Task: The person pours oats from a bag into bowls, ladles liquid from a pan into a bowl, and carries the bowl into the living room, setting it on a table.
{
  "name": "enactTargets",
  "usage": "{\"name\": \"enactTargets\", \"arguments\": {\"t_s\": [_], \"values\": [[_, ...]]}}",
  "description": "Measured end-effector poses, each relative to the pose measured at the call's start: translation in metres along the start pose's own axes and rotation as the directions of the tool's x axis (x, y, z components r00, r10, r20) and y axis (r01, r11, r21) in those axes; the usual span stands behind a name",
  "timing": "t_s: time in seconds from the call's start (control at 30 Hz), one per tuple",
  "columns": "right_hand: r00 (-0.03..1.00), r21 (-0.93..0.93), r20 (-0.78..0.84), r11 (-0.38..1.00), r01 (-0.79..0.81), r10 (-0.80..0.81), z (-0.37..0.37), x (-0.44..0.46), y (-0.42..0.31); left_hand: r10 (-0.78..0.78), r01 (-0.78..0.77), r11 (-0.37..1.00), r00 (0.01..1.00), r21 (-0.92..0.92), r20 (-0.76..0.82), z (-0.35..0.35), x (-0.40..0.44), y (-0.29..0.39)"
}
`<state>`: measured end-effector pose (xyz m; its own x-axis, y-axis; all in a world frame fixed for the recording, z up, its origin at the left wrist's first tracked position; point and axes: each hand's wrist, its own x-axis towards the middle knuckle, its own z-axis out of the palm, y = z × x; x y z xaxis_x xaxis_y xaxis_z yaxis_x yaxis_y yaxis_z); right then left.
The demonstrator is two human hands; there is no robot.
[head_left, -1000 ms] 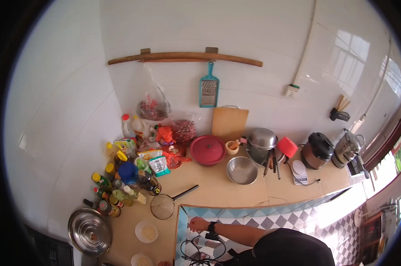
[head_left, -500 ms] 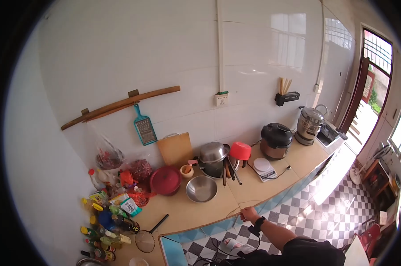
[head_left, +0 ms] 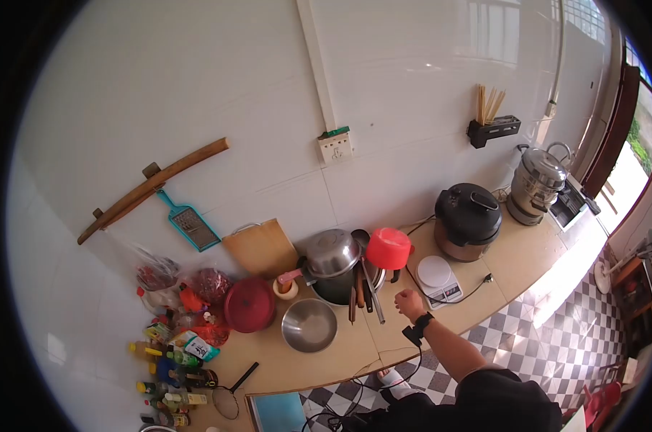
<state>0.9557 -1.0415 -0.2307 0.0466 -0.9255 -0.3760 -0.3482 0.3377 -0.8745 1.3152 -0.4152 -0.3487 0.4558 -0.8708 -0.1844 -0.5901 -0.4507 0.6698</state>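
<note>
My right hand [head_left: 410, 305], with a dark watch on the wrist, is over the counter [head_left: 355, 353]. It is nearest to the white kitchen scale [head_left: 434, 273] and the handles of utensils [head_left: 369, 295]. Its fingers are loosely bent, with a gap at the thumb, and nothing shows between them. A steel bowl [head_left: 309, 325] sits to its left. Beyond it are a lidded metal pot [head_left: 332, 252] and a red plastic pan [head_left: 389, 248]. My left hand is out of view.
A black cooker [head_left: 468, 216] and a steel steamer [head_left: 538, 180] stand at the right. Along the left are a red lidded basin [head_left: 249, 304], a cutting board [head_left: 262, 247], bags, bottles and a strainer [head_left: 226, 403]. A grater [head_left: 194, 227] hangs on the wall.
The view has swung right, toward the cooker and steamer. My right hand has moved from beyond the counter's front edge to over the counter, beside the scale.
</note>
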Motion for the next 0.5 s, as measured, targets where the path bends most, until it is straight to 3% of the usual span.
{"name": "enactTargets", "arguments": {"t_s": [0.03,0.07,0.1,0.13,0.2,0.27,0.3,0.37,0.5], "values": [[0.998,-0.032,0.05,0.999,-0.044,0.045,-0.002,0.013,-0.003,0.056,-0.059,0.99,0.998,0.129,0.022,-0.009,0.016,0.014],[0.997,-0.033,0.064,0.998,-0.052,0.054,0.003,0.026,0.003,-0.142,0.116,0.98,0.977,0.163,0.157,-0.036,0.037,0.065],[0.98,0.015,0.144,0.99,-0.138,0.134,0.015,0.043,0.017,-0.244,0.26,0.939,0.965,-0.224,0.095,-0.036,0.058,0.068],[0.951,0.057,0.227,0.972,-0.227,0.209,0.025,0.052,0.028,-0.356,0.329,0.744,0.932,-0.581,0.072,-0.038,0.08,0.076],[0.906,0.12,0.329,0.94,-0.32,0.266,0.04,0.042,0.027,-0.578,0.451,0.468,0.807,-0.76,0.123,-0.08,0.129,0.18],[0.818,0.27,0.517,0.858,-0.436,0.252,0.048,0.035,0.028,-0.521,0.338,0.458,0.852,-0.822,0.06,-0.087,0.168,0.168],[0.814,0.268,0.524,0.859,-0.436,0.25,0.052,0.035,0.029,-0.525,0.335,0.458,0.849,-0.823,0.054,-0.089,0.181,0.184],[0.778,0.431,0.582,0.723,-0.54,0.234,0.061,0.031,0.028,-0.427,0.308,0.579,0.903,-0.755,0.041,-0.106,0.222,0.235],[0.768,0.499,0.611,0.661,-0.561,0.191,0.064,0.021,0.026,-0.367,0.32,0.674,0.927,-0.665,0.075,-0.114,0.291,0.315]]}}
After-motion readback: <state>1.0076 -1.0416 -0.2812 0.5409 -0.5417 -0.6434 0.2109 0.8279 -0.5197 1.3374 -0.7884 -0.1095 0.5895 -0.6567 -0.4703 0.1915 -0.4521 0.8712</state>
